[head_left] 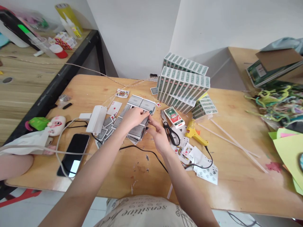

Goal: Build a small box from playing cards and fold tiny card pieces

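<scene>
A flat structure of grey-backed playing cards [137, 130] lies in the middle of the table, with an opening between its joined cards. My left hand [135, 118] reaches over it, fingertips pinched at its upper right edge. My right hand [157, 134] is at the same edge, thumb and fingers bent against the cards. What lies between the fingertips is mostly hidden. Loose grey-backed cards [104, 132] spread to the left, beside an ace of diamonds [114, 108]. Black-handled scissors [171, 134] and a card box [174, 116] are just right of my right hand.
Stacked card boxes [183, 83] stand at the back. A yellow glue gun [196, 134], its cable, glue sticks [236, 145] and face-up cards [204, 165] lie to the right. A phone [74, 154] and a white power strip [96, 119] sit left, with cords crossing the table [236, 189].
</scene>
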A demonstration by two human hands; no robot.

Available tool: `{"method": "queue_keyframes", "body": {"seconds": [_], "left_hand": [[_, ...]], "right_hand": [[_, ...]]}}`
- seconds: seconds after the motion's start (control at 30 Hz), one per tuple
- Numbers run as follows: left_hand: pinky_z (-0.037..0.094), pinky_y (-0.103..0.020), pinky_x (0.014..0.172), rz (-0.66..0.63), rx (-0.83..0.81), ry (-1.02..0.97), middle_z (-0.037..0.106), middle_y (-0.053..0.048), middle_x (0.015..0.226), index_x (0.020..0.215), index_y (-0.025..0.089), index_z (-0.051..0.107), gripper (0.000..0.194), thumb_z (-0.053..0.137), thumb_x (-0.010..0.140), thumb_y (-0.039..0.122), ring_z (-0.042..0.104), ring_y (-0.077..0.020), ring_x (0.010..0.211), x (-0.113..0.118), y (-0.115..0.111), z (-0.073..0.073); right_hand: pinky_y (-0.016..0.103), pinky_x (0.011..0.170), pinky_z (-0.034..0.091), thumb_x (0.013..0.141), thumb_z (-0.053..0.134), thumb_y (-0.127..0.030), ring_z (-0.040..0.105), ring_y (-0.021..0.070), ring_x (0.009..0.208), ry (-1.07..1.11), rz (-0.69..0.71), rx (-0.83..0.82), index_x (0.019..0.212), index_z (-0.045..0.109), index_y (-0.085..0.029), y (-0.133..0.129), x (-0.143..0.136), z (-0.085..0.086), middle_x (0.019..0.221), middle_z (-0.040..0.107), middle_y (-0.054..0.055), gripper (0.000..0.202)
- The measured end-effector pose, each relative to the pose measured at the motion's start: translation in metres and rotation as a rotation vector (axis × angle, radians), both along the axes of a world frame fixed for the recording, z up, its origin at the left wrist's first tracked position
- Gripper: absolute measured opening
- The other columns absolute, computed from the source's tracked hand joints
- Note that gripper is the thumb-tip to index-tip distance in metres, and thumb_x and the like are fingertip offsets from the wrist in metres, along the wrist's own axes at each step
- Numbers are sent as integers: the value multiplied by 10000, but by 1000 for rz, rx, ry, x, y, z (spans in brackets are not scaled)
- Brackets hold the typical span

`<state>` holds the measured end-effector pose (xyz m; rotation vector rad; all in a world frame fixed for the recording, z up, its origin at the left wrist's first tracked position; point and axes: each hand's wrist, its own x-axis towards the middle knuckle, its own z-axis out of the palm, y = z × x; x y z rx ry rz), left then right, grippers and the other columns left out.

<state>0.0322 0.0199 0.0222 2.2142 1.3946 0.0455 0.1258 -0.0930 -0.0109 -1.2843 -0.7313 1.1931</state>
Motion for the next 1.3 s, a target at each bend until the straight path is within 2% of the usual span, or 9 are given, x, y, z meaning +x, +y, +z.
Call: {"method": "queue_keyframes", "body": {"seconds": [0.3, 0.5, 0.77, 1.03, 1.3], "left_hand": [[213, -272, 506, 19, 83, 33, 607, -63, 605, 611, 180, 588, 475, 370, 812, 551, 455, -156, 531, -1, -7, -3], [207, -272, 509, 43, 129, 21, 605, -60, 607, 612, 181, 588, 496, 355, 819, 565, 453, -155, 536, -2, -11, -7], [215, -274, 507, 59, 159, 1, 598, -49, 582, 604, 183, 598, 495, 363, 820, 562, 451, -154, 525, -2, -12, -9], [204, -275, 507, 88, 167, -2, 595, -54, 581, 606, 183, 603, 493, 379, 802, 576, 451, -160, 526, -2, -13, -12], [196, -280, 514, 104, 177, -23, 574, -52, 561, 597, 184, 596, 506, 366, 802, 585, 425, -156, 519, -3, -14, -13]], "right_hand": [[375, 1013, 353, 648, 542, -170, 397, 219, 1242, -34, -6, -7, 1160, 609, -237, -6, -5, 9, 1323, 484, 28, 522], [356, 967, 408, 667, 541, -191, 382, 228, 1258, -42, -5, 9, 1185, 595, -244, -10, -10, 6, 1344, 448, 44, 524], [386, 1061, 300, 726, 564, -208, 376, 222, 1264, -136, -25, 59, 1185, 589, -294, -18, -19, -5, 1325, 461, 19, 467], [392, 1088, 232, 749, 506, -173, 359, 205, 1271, -191, 0, 76, 1207, 571, -272, -28, -24, 4, 1342, 436, 33, 473], [407, 1047, 293, 733, 459, -117, 397, 229, 1219, -482, 13, 85, 1209, 566, -240, -30, -24, 13, 1286, 476, 69, 503]]}}
